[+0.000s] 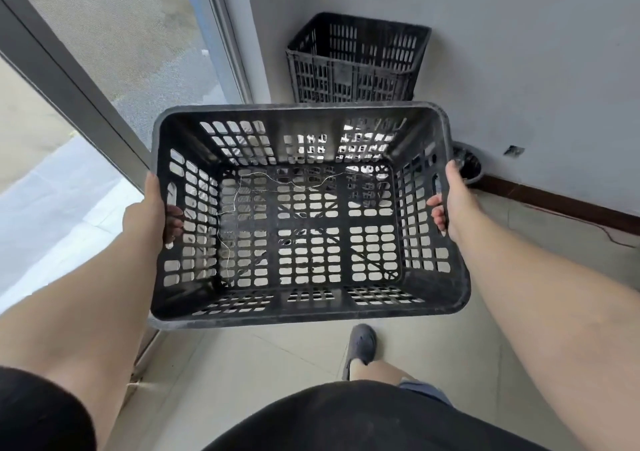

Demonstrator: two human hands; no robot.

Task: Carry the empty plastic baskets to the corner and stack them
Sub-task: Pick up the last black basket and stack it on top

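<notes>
Black basket (308,215) held mid-air, centre, upright, empty but for thin thread. Left hand (152,211) and right hand (450,205) curled through side handle slots. Far corner: second basket (356,59) already on floor against wall. Left: walk over, nest carried one inside.

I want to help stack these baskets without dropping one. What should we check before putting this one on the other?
1. Both hands holding firmly: ok. The left hand and right hand grip the carried basket through its side handle slots.
2. Carried basket empty: not quite. A thin loose thread lies inside.
3. Corner basket ready to receive: ok, it stands open side up against the wall; whether it is empty, cannot tell.
4. Path ahead: ok, bare floor up to the corner.
5. Metal bowl beside the corner: watch it, it sits close on the right.
</notes>
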